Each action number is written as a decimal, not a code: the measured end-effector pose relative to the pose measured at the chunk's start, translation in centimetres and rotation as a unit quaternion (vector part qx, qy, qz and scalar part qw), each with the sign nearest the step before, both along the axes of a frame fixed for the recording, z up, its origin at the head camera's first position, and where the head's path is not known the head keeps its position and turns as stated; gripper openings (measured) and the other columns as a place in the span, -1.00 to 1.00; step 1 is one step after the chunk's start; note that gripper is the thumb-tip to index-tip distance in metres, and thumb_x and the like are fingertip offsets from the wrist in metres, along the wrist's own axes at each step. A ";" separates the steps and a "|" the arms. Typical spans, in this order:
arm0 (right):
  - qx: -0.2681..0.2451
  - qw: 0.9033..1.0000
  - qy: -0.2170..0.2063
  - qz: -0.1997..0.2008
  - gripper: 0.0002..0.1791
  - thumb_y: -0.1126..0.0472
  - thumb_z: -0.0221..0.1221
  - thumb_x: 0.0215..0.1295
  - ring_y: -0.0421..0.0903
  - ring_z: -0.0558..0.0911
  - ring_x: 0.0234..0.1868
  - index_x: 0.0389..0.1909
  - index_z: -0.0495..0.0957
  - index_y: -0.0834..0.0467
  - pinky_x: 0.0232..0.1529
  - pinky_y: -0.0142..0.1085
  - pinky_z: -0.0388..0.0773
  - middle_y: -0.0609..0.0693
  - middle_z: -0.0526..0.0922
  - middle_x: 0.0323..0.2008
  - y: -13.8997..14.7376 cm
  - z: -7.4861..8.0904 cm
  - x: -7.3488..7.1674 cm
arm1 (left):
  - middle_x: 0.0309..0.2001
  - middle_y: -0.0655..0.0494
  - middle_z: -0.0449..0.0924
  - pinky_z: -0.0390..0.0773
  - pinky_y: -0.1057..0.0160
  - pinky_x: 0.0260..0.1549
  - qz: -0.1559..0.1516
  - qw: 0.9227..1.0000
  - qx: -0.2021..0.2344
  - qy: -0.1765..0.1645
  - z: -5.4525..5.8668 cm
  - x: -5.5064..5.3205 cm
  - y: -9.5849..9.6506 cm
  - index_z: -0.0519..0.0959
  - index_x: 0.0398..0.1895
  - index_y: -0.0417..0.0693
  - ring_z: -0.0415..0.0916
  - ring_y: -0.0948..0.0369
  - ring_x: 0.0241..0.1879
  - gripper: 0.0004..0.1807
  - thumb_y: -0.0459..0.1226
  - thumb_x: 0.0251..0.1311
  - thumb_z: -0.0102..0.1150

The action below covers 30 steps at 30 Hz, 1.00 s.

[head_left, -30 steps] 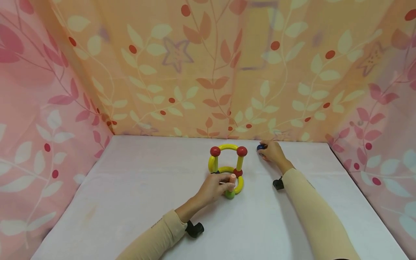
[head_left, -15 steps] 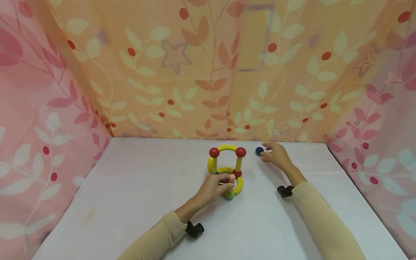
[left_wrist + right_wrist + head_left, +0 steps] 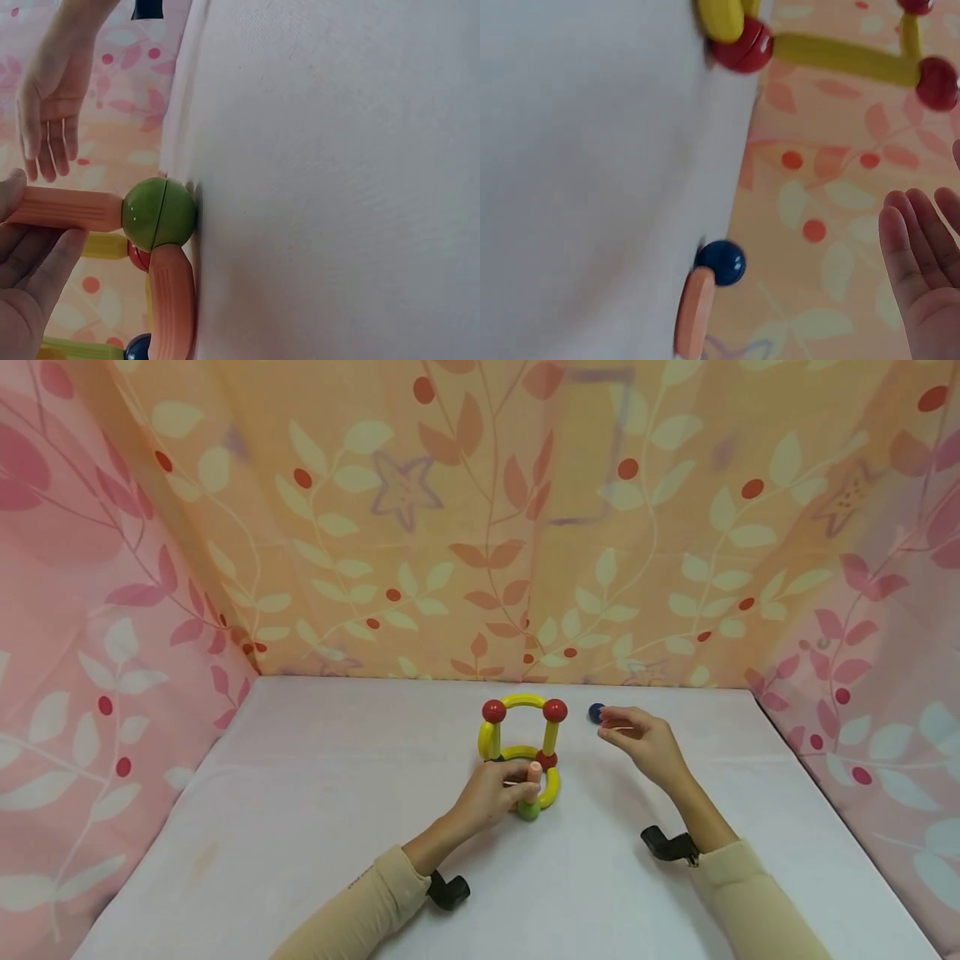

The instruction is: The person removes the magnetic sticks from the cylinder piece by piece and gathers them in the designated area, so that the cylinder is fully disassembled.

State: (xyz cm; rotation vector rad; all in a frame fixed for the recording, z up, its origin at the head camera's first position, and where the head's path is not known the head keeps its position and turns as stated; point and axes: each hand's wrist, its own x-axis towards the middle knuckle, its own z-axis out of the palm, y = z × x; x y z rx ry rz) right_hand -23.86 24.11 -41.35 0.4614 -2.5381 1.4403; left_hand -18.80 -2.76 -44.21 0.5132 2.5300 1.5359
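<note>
My left hand [image 3: 483,800] pinches a straight orange toy stick [image 3: 71,208], which stands upright on a green ball [image 3: 159,214] on the table. A curved orange stick [image 3: 171,304] joins that ball to a magnetic-style frame of yellow sticks and balls. Two red balls [image 3: 555,711] top the frame, linked by a curved yellow stick [image 3: 523,700]. To the right of it my right hand [image 3: 651,752] hovers with fingers extended, holding nothing. Beyond its fingertips a dark blue ball [image 3: 722,262] rests on the table, with an orange stick [image 3: 695,313] lying against it.
A white cloth covers the table [image 3: 300,827]. Patterned curtains [image 3: 337,527] stand along its back and both sides. Each wrist wears a black camera mount, such as the right one [image 3: 667,845].
My right hand has let go of the blue ball and drawn back toward me and to the right, fingers straightening. The left hand stays on the orange stick.
</note>
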 end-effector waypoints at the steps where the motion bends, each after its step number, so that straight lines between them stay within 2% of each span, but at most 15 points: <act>1: -0.005 1.000 0.000 0.009 -0.59 0.20 0.29 0.26 -0.54 0.56 -0.17 0.08 0.58 0.30 -0.12 -0.66 0.52 0.31 0.63 -0.02 -0.3 0.0 0.4 | 0.02 0.06 0.69 0.64 0.24 -0.06 -0.001 1.000 0.001 0.001 0.0 0.0 0.0 0.64 0.08 -0.07 0.62 0.15 -0.02 -0.63 -0.17 0.22 0.28; 7: -0.012 0.998 0.000 0.061 -0.61 0.23 0.31 0.22 -0.43 0.65 -0.17 0.06 0.59 0.28 -0.11 -0.57 0.57 0.28 0.66 -0.05 -2.1 0.3 2.3 | -0.02 0.07 0.70 0.64 0.23 -0.04 -0.003 1.000 0.009 -0.012 0.2 0.1 0.0 0.64 0.08 -0.09 0.64 0.15 -0.05 -0.63 -0.18 0.22 0.29; 12: -0.016 0.995 -0.008 0.097 -0.63 0.24 0.32 0.21 -0.35 0.66 -0.13 0.04 0.61 0.24 -0.07 -0.51 0.59 0.19 0.68 -0.06 -3.4 0.3 3.2 | -0.05 0.08 0.70 0.65 0.24 -0.06 -0.001 1.000 0.012 -0.021 0.3 0.1 0.1 0.63 0.08 -0.09 0.63 0.17 -0.07 -0.63 -0.19 0.23 0.28; 18: -0.010 0.991 -0.007 0.132 -0.66 0.26 0.30 0.22 -0.15 0.69 -0.11 0.01 0.62 0.26 -0.03 -0.48 0.59 0.20 0.68 -0.08 -5.0 0.1 3.7 | -0.08 0.10 0.71 0.67 0.28 -0.14 0.002 1.000 0.013 -0.026 0.2 0.1 0.0 0.64 0.05 -0.05 0.63 0.16 -0.07 -0.65 -0.17 0.22 0.30; 25: 0.001 0.987 -0.020 0.161 -0.68 0.22 0.27 0.27 0.09 0.67 -0.07 0.00 0.63 0.26 0.01 -0.21 0.64 0.17 0.69 -0.08 -6.4 -0.3 3.9 | -0.13 0.07 0.72 0.64 0.40 -0.30 -0.006 1.000 0.016 -0.009 0.2 0.1 0.0 0.66 0.03 -0.09 0.62 0.21 -0.17 -0.68 -0.21 0.22 0.29; 30: 0.000 0.986 -0.018 0.166 -0.70 0.22 0.28 0.25 -0.01 0.68 -0.10 -0.02 0.65 0.23 0.00 -0.24 0.64 0.08 0.69 -0.12 -7.0 -0.5 3.9 | -0.14 0.06 0.73 0.63 0.42 -0.39 -0.012 1.000 0.024 -0.005 0.0 0.1 -0.1 0.66 0.02 -0.10 0.61 0.24 -0.22 -0.68 -0.22 0.23 0.29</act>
